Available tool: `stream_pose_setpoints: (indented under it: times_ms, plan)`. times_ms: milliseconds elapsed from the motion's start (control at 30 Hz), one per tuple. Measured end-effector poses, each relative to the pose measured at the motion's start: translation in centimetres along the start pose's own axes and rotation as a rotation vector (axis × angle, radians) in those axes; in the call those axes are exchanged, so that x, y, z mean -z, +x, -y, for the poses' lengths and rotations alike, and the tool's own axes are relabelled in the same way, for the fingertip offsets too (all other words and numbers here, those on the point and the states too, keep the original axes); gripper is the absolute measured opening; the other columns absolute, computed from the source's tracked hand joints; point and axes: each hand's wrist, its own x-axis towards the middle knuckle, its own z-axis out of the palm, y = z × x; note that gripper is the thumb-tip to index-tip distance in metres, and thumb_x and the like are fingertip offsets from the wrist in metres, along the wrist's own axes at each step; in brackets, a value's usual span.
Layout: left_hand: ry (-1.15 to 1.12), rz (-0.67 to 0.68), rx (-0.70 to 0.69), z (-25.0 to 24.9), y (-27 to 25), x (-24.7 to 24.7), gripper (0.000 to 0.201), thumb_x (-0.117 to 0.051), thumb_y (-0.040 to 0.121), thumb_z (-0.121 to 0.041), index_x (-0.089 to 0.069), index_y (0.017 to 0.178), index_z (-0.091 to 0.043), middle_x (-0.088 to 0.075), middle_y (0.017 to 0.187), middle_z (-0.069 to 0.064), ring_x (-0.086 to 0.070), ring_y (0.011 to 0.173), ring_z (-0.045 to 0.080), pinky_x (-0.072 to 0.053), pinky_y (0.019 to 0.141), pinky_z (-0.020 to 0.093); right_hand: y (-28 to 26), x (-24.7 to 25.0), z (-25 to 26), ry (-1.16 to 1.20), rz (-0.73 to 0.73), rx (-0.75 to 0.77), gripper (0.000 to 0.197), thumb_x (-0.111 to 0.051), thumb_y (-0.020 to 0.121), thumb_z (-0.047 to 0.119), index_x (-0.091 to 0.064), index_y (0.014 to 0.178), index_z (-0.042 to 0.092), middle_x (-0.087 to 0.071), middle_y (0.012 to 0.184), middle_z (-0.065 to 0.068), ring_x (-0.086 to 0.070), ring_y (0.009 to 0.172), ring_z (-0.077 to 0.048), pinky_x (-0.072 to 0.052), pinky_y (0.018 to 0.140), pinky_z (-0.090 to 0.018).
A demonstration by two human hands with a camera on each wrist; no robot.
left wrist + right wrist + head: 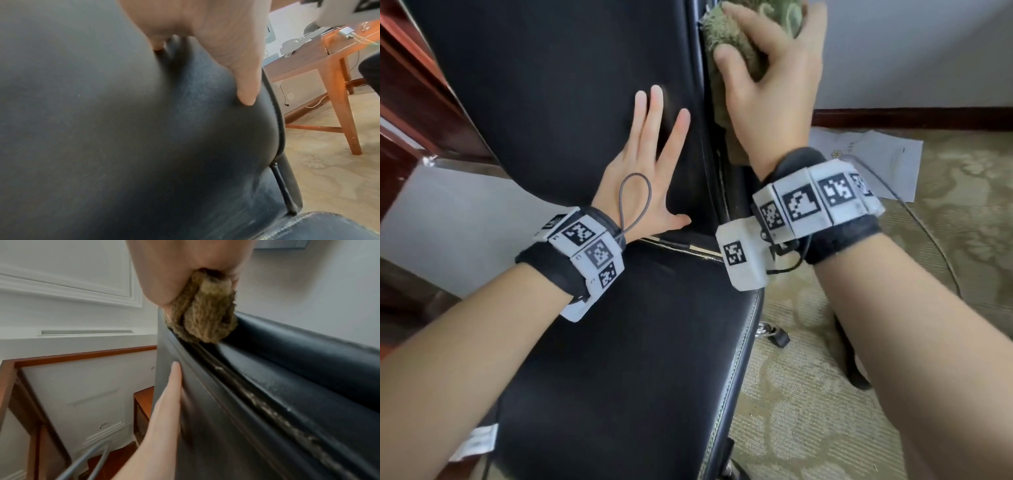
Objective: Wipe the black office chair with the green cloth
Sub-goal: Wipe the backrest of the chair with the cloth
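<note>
Green cloth (736,51) lengthwise along chair (571,85) edge

Black office chair (571,102): smooth leather-like upholstery, upright backrest, seat below, worn piping along the side seam. Green cloth (732,41): fuzzy terry, bunched, pressed against the backrest's right edge, high up.

Both forearms are bare. Each wrist wears a black band (842,240) ringed with white blocks (594,251) printed with black square codes. A grey cord loop (635,202) lies over the left hand (643,178). Thin black wires (789,253) run by the right wrist's blocks.
</note>
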Motion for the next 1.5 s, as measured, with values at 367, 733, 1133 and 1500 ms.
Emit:
stream_pose_setpoints:
  times_ms: [367,733,1133,1500]
  plan:
    - [0.001,-0.008,-0.013,0.1,-0.3,-0.2,0.131,-0.083,0.051,-0.052,-0.003,0.146,-0.011,-0.011,0.15,0.035,-0.01,0.141,0.046,-0.049,0.089,0.037,-11.6,4.7,-8.1,-0.155,0.394,-0.135,0.038,-0.069,0.082,0.008,-0.064,0.119,0.015,-0.043,0.122,-0.017,-0.043,0.111,-0.014,-0.024,0.102,-0.003]
    - [-0.037,-0.043,0.016,0.1,-0.2,-1.0,0.126,-0.083,0.055,-0.049,-0.003,0.145,-0.012,-0.009,0.15,0.035,-0.009,0.141,0.046,-0.051,0.087,0.038,-8.2,3.3,-3.9,0.015,0.115,-0.166,0.04,-0.069,0.081,0.012,-0.06,0.119,0.02,-0.042,0.112,-0.008,-0.045,0.105,-0.007,-0.034,0.102,-0.013]
    - [-0.059,-0.069,0.038,-0.1,0.2,-1.5,0.123,-0.079,0.058,-0.055,-0.002,0.145,-0.014,-0.01,0.15,0.034,-0.009,0.141,0.046,-0.05,0.086,0.032,-17.1,3.9,-10.6,-0.163,0.298,-0.623,0.039,-0.075,0.077,0.012,-0.066,0.115,0.019,-0.047,0.118,-0.004,-0.048,0.11,-0.015,-0.03,0.104,-0.01]
    - [-0.1,-0.095,0.029,0.3,0.0,-1.8,0.118,-0.074,0.06,-0.059,-0.002,0.144,-0.018,-0.01,0.15,0.034,-0.009,0.141,0.045,-0.047,0.092,0.032,-13.9,2.7,-6.1,0.221,0.044,-0.644,0.045,-0.073,0.079,0.009,-0.058,0.107,0.041,-0.045,0.12,-0.009,-0.049,0.114,-0.009,-0.039,0.104,-0.019]
